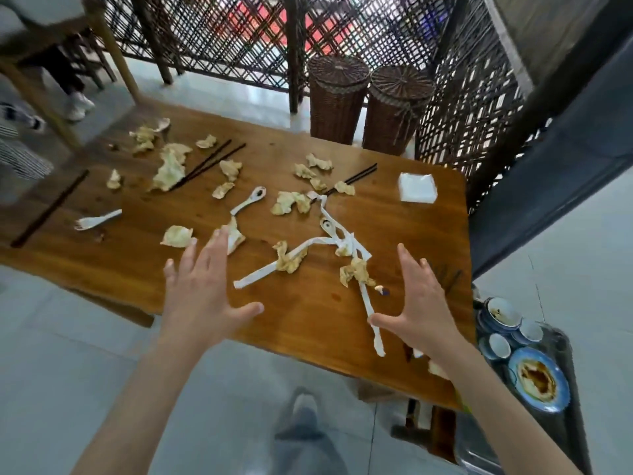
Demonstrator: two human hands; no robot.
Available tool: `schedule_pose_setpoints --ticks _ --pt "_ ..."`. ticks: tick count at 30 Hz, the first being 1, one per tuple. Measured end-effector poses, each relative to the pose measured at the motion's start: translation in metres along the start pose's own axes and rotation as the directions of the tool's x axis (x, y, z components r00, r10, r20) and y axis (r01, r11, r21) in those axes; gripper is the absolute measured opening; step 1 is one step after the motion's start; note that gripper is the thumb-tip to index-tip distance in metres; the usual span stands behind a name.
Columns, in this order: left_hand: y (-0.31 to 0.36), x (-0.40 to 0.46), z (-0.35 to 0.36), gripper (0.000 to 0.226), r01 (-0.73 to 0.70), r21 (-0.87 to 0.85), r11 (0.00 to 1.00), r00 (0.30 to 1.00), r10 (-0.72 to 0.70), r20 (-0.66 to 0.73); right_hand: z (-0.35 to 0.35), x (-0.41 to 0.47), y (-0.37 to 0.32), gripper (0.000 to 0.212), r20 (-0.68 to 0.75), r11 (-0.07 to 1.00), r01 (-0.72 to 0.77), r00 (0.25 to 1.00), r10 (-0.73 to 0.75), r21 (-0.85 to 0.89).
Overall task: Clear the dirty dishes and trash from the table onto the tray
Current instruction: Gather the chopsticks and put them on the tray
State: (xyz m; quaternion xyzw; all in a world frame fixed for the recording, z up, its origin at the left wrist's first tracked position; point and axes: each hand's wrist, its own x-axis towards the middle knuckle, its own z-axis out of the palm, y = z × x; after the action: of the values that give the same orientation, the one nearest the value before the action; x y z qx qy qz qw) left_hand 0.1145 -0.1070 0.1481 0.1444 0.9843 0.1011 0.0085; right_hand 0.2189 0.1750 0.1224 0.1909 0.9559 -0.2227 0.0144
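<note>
Both hands hover over the near edge of the wooden table (394, 214), fingers spread wide, nothing held: left hand (202, 289) near-centre, right hand (424, 303) w/ its thumb touching or just over the near end of a white paper strip (371, 317). Trash is scattered all over the top: crumpled stained napkins (287, 260) in the middle and far left, torn white wrapper strips (335, 234) tangled centre-right, white ceramic spoons at far-centre (248, 200) and left (97, 220), dark chopsticks far left (209, 162) and far right (356, 176), plus a clean napkin stack (417, 188) at the far right corner. The tray (565, 399) sits low at the right, off the table, already carrying a blue plate (537, 383) and small cups (500, 346). Handling, as a guess: napkins and strips are v. light, soft, prob greasy, so best swept together between both palms and bunched, not pinched one by one; strips may trail or snag a spoon. Spoons are hard, smooth, chippable: take by the handle, separately. Chopsticks are stiff and will roll, so grab them mid-length as a bundle.
</note>
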Motion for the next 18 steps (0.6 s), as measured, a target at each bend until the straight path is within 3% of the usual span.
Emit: schedule_pose_setpoints --ticks 8,18 --pt "-0.066 0.084 0.002 0.130 0.144 0.070 0.987 0.989 -0.142 -0.028 0.018 0.102 -0.051 0.123 0.087 0.998 0.058 0.995 -0.058 -0.005" --pt "-0.150 0.182 0.003 0.127 0.091 0.018 0.996 0.996 -0.091 0.015 0.067 0.181 -0.139 0.127 0.103 0.999 0.035 0.994 -0.035 0.008"
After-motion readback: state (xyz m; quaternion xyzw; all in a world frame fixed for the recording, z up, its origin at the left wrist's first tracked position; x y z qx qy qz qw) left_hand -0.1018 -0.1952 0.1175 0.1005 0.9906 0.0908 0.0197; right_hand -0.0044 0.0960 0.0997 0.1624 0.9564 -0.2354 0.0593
